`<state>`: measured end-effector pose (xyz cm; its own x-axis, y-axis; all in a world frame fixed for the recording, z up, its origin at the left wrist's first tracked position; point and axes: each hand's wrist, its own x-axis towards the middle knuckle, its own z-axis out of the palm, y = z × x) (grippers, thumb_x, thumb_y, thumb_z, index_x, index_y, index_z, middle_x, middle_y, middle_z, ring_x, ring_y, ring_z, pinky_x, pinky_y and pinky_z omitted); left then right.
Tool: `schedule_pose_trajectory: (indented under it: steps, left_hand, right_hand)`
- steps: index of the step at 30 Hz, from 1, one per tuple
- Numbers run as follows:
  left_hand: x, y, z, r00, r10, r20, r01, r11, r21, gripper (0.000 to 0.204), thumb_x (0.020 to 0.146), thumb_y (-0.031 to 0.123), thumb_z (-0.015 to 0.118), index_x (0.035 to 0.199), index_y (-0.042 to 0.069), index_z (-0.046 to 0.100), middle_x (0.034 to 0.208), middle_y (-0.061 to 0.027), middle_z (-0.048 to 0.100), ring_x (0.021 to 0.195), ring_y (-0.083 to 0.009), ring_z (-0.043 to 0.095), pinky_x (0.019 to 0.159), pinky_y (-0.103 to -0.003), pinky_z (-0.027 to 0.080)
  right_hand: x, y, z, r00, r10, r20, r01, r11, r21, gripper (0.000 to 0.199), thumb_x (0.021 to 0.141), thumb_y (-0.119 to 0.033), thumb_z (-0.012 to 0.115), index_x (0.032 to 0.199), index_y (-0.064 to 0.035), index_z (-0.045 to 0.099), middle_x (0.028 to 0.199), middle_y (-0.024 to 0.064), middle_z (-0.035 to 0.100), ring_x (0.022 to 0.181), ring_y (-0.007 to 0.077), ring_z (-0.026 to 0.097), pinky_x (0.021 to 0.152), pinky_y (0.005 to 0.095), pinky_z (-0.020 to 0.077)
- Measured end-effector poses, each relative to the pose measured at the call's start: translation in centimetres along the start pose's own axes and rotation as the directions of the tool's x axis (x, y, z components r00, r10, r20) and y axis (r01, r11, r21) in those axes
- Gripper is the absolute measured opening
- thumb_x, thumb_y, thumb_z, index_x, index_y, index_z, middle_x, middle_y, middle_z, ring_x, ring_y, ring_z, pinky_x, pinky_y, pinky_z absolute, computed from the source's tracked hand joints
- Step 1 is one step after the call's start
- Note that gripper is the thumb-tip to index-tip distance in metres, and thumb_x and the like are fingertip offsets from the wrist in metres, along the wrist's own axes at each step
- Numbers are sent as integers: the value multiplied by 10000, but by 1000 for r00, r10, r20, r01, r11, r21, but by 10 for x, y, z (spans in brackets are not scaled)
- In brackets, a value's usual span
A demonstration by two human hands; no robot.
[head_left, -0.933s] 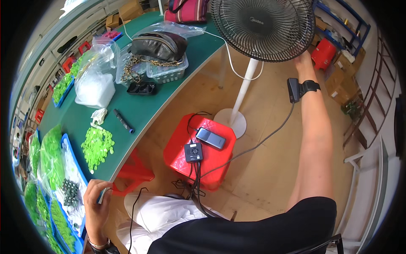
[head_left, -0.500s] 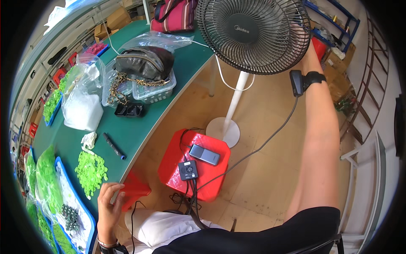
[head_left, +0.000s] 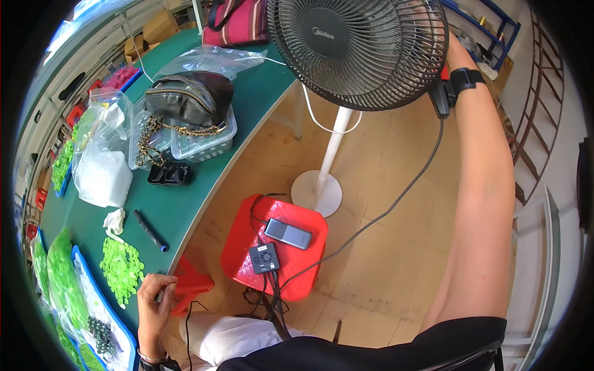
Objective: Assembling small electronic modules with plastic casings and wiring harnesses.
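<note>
My right arm reaches up to the black fan (head_left: 346, 49) at the top, with my right hand (head_left: 432, 17) at the back of its grille. Only blurred skin shows through the wires, so its fingers and any grip are hidden. A black strap with a small cabled device (head_left: 442, 99) is on that wrist. My left hand (head_left: 154, 303) rests by the near edge of the green table (head_left: 192, 213). Its fingers are loosely bent, the thumb stands apart, and no object shows in it. Nearest to it lies a heap of light green small pieces (head_left: 120, 269).
On the table are a dark marker (head_left: 150, 230), a black bag (head_left: 192, 99) on clear plastic baskets, a white block in plastic (head_left: 102, 176) and a blue-rimmed tray (head_left: 83, 266). A red stool (head_left: 297, 272) carries a power bank (head_left: 288, 234) and a small black box (head_left: 264, 258). Cables trail from it.
The fan head looks turned a little, and my right wrist has rotated behind it. My left hand stays by the table edge, its fingers slightly more bent. The whole view has shifted somewhat.
</note>
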<state>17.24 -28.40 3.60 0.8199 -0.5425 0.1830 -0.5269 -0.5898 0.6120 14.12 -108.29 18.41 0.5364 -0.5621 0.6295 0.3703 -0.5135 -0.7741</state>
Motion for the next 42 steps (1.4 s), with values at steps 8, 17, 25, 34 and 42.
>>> schedule_pose_trajectory:
  steps: [8,17,25,34,42]
  left_hand:
    - [6,8,4,1000,-12,21,11,998,64,100,806,-40,608,887,4,646,803,-75,623,701,-176,529,656,-274,420]
    - [1,9,4,1000,2,28,-4,998,69,92,803,-9,628,886,15,658,799,-75,637,732,-208,544,707,-316,428]
    - [3,10,4,997,-74,23,73,997,38,100,792,-16,642,881,24,660,822,-103,640,803,-273,577,787,-345,418]
    - [3,11,5,998,-60,17,60,998,38,100,789,-12,647,877,33,662,823,-98,645,806,-269,577,790,-349,414]
    - [4,11,7,999,-51,9,51,998,46,100,787,-7,650,878,33,663,820,-99,644,788,-265,569,781,-349,406]
  right_hand:
    - [6,-15,34,994,-104,43,111,958,-266,317,888,-242,560,1101,-15,622,1100,196,635,1012,347,603,856,414,486]
    - [-15,-54,67,966,-215,141,257,814,-521,311,863,-251,580,1067,-22,635,1070,213,639,999,375,599,842,424,484]
    - [-9,-88,116,925,-270,268,379,593,-710,307,840,-258,598,1037,-28,647,1043,228,642,986,400,596,830,434,482]
    - [-31,-113,142,800,-383,462,582,307,-753,290,837,-270,586,1003,-43,658,994,244,646,978,422,591,806,443,483]
    - [-28,-104,142,853,-413,321,475,355,-805,288,872,-283,554,1061,-83,642,1055,218,638,998,385,596,834,428,479]
